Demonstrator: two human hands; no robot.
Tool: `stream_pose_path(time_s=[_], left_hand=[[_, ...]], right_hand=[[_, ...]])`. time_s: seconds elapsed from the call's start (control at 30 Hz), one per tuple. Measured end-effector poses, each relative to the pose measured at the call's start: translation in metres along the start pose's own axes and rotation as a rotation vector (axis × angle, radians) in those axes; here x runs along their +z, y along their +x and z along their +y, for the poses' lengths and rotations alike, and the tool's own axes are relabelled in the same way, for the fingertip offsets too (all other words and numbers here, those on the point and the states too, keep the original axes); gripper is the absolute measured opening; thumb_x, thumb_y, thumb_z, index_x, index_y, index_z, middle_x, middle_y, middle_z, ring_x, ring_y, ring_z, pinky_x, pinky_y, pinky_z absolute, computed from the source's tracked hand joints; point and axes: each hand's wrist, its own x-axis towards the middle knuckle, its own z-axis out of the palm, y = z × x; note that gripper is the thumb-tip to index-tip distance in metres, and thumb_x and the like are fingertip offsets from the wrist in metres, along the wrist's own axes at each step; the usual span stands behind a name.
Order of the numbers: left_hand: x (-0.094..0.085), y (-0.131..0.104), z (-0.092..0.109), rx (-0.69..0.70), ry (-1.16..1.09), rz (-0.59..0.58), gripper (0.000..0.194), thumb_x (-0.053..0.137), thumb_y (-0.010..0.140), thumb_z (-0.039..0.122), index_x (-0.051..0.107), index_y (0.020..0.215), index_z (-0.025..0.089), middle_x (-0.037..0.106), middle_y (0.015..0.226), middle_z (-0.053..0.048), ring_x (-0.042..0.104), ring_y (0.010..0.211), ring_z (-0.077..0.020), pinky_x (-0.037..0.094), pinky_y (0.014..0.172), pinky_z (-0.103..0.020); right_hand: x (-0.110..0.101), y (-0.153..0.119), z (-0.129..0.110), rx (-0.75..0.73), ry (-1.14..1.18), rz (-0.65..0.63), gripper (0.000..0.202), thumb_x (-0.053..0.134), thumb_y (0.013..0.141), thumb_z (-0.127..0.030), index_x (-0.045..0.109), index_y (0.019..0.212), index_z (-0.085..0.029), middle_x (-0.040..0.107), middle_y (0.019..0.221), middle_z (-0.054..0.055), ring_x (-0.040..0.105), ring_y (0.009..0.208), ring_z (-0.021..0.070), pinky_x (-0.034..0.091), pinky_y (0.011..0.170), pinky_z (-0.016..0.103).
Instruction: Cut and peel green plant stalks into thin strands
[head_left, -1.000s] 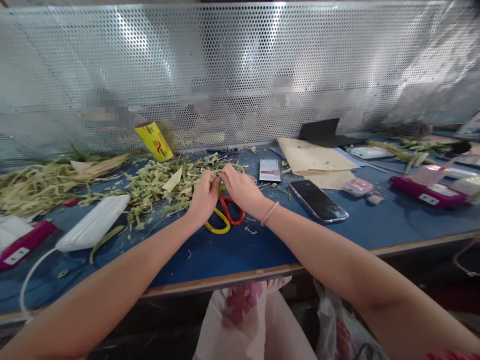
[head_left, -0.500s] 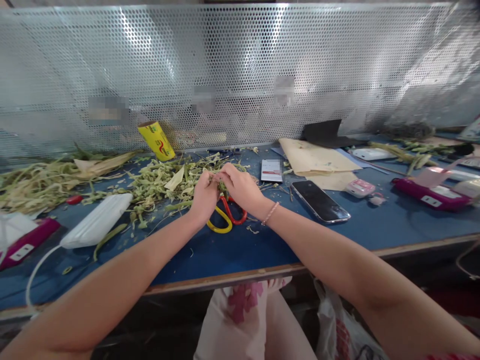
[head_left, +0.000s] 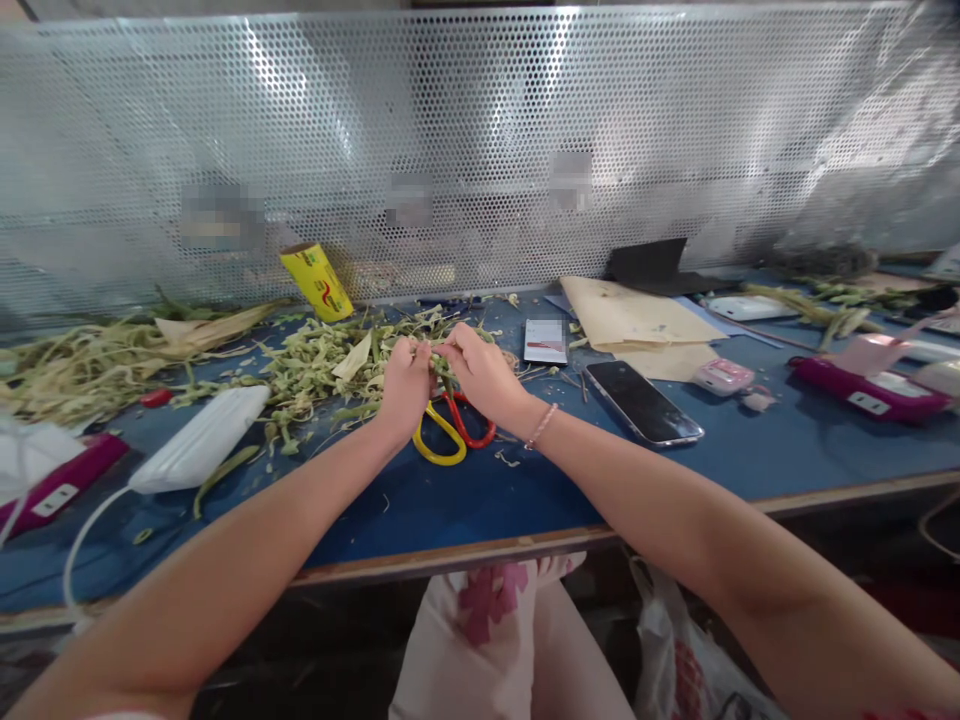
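My left hand (head_left: 409,385) and my right hand (head_left: 480,372) meet over the edge of a pile of dried green plant bits (head_left: 322,370). Both have their fingers pinched together, tips nearly touching. What lies between the fingertips is too small to make out. Under the hands rest scissors with one yellow and one red handle loop (head_left: 448,460); their blades are hidden beneath the hands and the plant bits. A bracelet circles my right wrist.
On the blue table (head_left: 525,510) a black phone (head_left: 643,402) and a smaller device (head_left: 545,342) lie to the right, near brown paper (head_left: 630,315). A yellow tube (head_left: 319,283) leans by the perforated metal panel (head_left: 480,120). At left are a white power bank (head_left: 199,440) and a purple power strip (head_left: 71,485).
Both hands stay at nearly the same spot, with small finger movements. The yellow scissor loop shows slightly more beside my left hand. The whole view has shifted a little.
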Motion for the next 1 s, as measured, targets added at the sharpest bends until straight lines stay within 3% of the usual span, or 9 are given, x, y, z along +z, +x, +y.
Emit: stream_pose_path(time_s=[0.2,0.33,0.77,1.0], left_hand=[[-0.004,-0.003,0.009,0.055,-0.166,-0.067,0.024,0.046,0.083,0.034,0.030,0.069,0.022,0.030,0.051,0.009,0.026,0.033,-0.0037,0.020,0.036,-0.019],[-0.003,-0.010,0.014,0.136,-0.184,-0.013,0.025,0.044,0.084,0.038,0.029,0.072,0.023,0.030,0.053,0.009,0.028,0.035,-0.0043,0.022,0.037,-0.020],[0.001,0.003,0.005,-0.043,-0.207,0.080,0.022,0.042,0.084,0.031,0.028,0.070,0.022,0.029,0.051,0.009,0.026,0.034,-0.0040,0.023,0.036,-0.019],[-0.009,-0.012,0.017,0.230,-0.056,-0.011,0.031,0.044,0.082,0.049,0.030,0.074,0.022,0.034,0.056,0.007,0.032,0.040,-0.0050,0.028,0.040,-0.021]], right_hand=[[-0.005,0.002,-0.001,0.086,0.134,0.078,0.017,0.039,0.084,-0.026,0.036,0.069,-0.021,0.039,0.056,-0.006,0.042,0.054,0.0095,0.032,0.058,0.022],[-0.005,0.005,-0.002,0.144,0.173,0.139,0.020,0.041,0.084,-0.027,0.034,0.066,-0.021,0.037,0.055,-0.006,0.040,0.053,0.0088,0.032,0.057,0.022],[-0.003,0.000,-0.010,0.108,0.174,0.100,0.018,0.040,0.083,-0.025,0.034,0.067,-0.021,0.040,0.057,-0.005,0.043,0.056,0.0089,0.032,0.057,0.022],[-0.006,0.005,0.000,0.168,0.255,0.159,0.022,0.042,0.083,-0.031,0.034,0.065,-0.021,0.035,0.055,-0.006,0.037,0.053,0.0084,0.031,0.053,0.021]])
